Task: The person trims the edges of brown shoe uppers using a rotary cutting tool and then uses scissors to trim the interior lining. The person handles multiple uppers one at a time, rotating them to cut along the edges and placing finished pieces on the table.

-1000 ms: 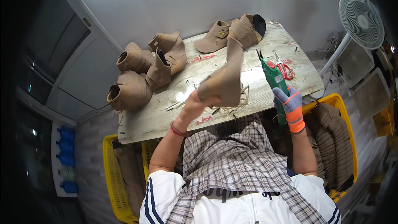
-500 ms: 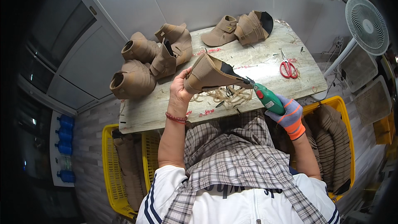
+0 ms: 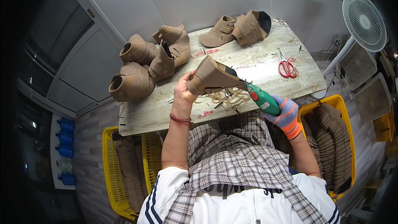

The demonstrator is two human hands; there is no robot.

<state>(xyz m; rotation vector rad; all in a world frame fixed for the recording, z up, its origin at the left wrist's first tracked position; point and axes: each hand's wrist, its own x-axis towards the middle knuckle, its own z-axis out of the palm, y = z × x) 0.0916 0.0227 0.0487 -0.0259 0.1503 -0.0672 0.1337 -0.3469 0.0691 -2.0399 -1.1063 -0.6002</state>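
Observation:
My bare left hand [image 3: 185,88] grips a tan shoe upper [image 3: 210,76] by one end and holds it up over the table. Its narrow dark-lined end points right. In a grey and orange glove, my right hand [image 3: 284,115] is closed around green electric scissors [image 3: 264,101] with a red button. The blades are at the edge of the upper's narrow end, and their tips are hard to make out. Below the upper lies a heap of tan trimmings [image 3: 232,97] on the table.
Several tan uppers [image 3: 132,82] stand at the table's left, more [image 3: 217,32] at the back. Red-handled scissors [image 3: 287,69] lie on the right of the worn table [image 3: 145,114]. Yellow crates [image 3: 108,170] with stacked uppers flank me. A white fan [image 3: 360,23] stands at right.
The electric scissors have moved slightly left along the upper's edge, their blades now less visible. The upper has shifted slightly right in my left hand.

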